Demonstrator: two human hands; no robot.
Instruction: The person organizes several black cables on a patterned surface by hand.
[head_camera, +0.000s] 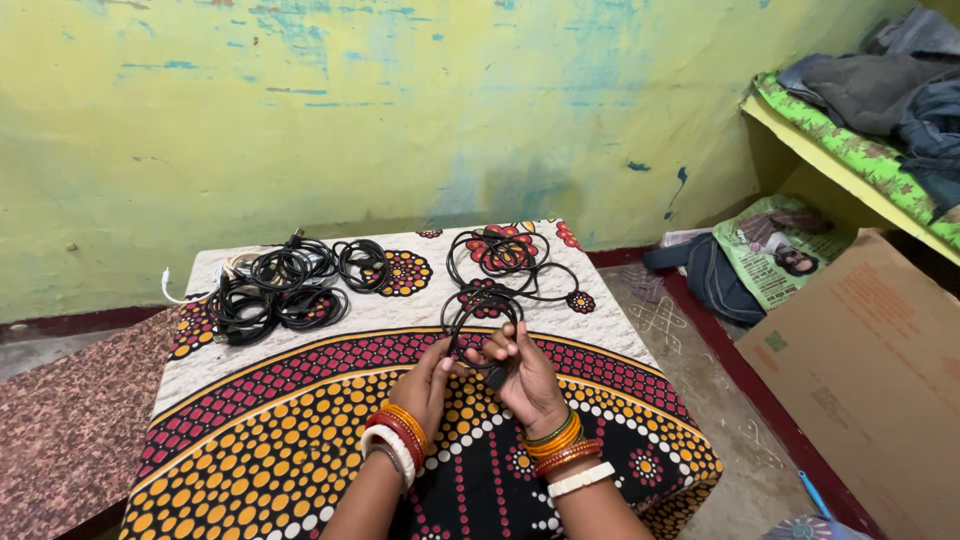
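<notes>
two hands wind a black cable.
left hand (428, 378) and right hand (522, 372) pinch the black cable (480, 310) loop above the dotted surface (300, 440), by a green wall (400, 120).

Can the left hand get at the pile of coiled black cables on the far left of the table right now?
Probably not at once: the left hand and right hand both hold a black cable being looped. The cloth between it and the pile of coiled cables lies bare, so the path looks free.

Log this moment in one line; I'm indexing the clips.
left hand: holds black cable | right hand: pinches same coil | cable pile: back left on patterned cloth
</notes>
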